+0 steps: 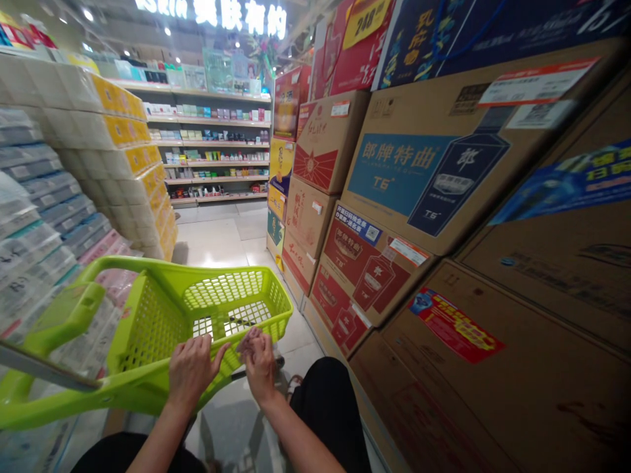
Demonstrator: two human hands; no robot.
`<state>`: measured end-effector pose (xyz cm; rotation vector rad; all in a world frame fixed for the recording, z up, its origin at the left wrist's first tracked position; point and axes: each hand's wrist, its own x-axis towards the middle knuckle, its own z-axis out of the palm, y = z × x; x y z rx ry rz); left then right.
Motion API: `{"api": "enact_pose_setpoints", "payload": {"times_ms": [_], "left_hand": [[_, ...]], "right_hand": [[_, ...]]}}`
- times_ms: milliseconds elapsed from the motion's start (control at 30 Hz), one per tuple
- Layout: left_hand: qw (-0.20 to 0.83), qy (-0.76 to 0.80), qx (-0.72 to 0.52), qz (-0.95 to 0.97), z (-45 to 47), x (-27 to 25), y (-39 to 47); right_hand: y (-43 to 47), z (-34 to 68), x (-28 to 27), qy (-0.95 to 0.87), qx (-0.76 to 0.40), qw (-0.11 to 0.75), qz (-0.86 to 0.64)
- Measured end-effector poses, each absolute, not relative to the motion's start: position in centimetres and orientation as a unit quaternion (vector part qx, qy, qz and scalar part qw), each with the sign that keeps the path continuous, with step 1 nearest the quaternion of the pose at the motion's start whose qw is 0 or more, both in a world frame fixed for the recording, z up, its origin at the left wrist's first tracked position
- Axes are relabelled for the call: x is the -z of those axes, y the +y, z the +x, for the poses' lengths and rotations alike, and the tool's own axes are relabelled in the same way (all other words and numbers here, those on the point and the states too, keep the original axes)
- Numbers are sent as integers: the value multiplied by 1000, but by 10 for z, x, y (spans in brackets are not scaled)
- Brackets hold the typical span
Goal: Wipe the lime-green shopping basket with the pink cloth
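A bright green plastic shopping cart (148, 315) with a perforated basket stands sideways before me, its handle to the left. My left hand (194, 368) grips the near rim of the basket, fingers hooked over the edge and thumb pointing right. Farther right along the same rim, my right hand (260, 368) is closed on a crumpled pinkish-brown cloth (250, 340). The cloth lies against the rim near the front corner. Through the basket's holes the pale floor shows.
Stacked cardboard liquor boxes (394, 164) form a wall on the right. Packs of tissue (118, 151) and other wrapped packs (44, 210) are piled on the left. Shelves of small goods (211, 141) stand at the aisle's far end, beyond the tiled floor (211, 236).
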<state>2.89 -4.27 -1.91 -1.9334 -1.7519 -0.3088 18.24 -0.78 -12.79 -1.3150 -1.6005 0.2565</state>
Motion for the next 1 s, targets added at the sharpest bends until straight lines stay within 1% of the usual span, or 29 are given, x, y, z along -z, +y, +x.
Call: {"api": "enact_pose_setpoints", "payload": {"times_ms": [67, 100, 233, 300, 400, 500, 633, 700, 767, 833, 1000], "left_hand": [[257, -644, 111, -712, 28, 19, -43], [257, -645, 109, -712, 28, 19, -43], [251, -647, 104, -713, 26, 19, -43], [253, -647, 103, -712, 24, 19, -42], [259, -646, 102, -711, 23, 19, -41], [259, -645, 104, -712, 22, 19, -39], [257, -645, 102, -713, 22, 18, -40], [260, -645, 101, -711, 22, 19, -40], [262, -646, 102, -710, 22, 20, -41], [263, -645, 103, -710, 22, 21, -40], [263, -646, 110, -708, 21, 23, -36]], "right_hand": [[-13, 181, 126, -714, -107, 483, -495], [-12, 183, 126, -706, -108, 487, -503], [10, 205, 121, -545, -121, 529, -639], [17, 211, 116, -500, -124, 540, -666], [17, 208, 114, -529, -116, 555, -632], [14, 201, 126, -572, -120, 545, -601], [20, 213, 140, -509, -154, 542, -651], [28, 225, 137, -456, -130, 565, -675], [33, 233, 128, -448, -88, 577, -678], [32, 231, 118, -508, -63, 553, -657], [17, 213, 92, -693, -56, 439, -569]]}}
